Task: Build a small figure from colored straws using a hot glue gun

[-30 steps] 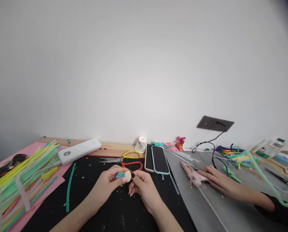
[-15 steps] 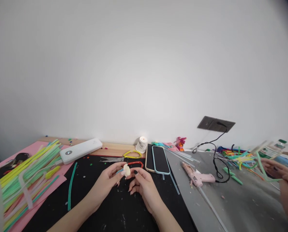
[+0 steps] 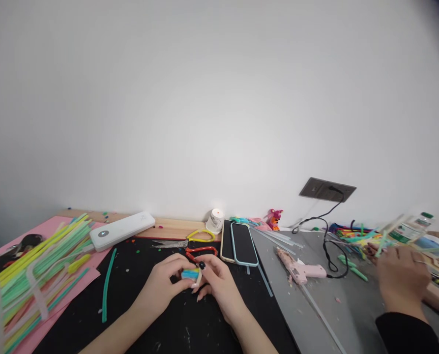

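Between my two hands is a small piece with blue, yellow and white parts, held above the black mat. My left hand pinches its blue side between thumb and fingers. On the other side, the fingertips of my right hand close on its whitish end; dark polish shows on one nail. Just beyond my fingers lie scissors with one yellow and one red handle. A teal fuzzy stem rests on the mat to the left.
Colourful stems and a white power bank lie left. Behind are a paper cup and two phones. A pink glue gun and its cord lie right, near another person's hands holding a green stem.
The piece has turned between my fingers, so its blue side now shows more. At the right, the other person's hands have moved inward over the table, and a dark sleeve has come into view.
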A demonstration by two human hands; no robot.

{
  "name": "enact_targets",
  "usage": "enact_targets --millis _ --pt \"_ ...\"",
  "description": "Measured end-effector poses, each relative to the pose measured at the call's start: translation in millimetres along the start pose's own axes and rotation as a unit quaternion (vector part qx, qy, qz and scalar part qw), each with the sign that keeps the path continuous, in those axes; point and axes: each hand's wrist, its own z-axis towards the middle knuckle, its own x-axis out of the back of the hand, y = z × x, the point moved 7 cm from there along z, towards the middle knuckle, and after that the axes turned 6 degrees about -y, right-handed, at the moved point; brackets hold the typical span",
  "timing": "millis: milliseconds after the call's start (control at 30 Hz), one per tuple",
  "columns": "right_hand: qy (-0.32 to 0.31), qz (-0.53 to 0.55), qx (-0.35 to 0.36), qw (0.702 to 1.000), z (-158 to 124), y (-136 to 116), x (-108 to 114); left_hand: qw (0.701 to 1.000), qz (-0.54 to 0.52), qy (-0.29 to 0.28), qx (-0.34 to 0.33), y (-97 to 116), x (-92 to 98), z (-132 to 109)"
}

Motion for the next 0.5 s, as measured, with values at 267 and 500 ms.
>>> enact_targets --millis 267,500 --pt "0.022 -0.013 0.012 1.000 1.4 0.5 3.9 1.000 0.023 -0.017 -0.009 -3.7 -1.6 0.4" --pt "-0.001 -0.017 0.022 1.000 0.4 -2.6 0.7 0.995 -0.094 0.014 0.036 -14.5 -2.0 1.8"
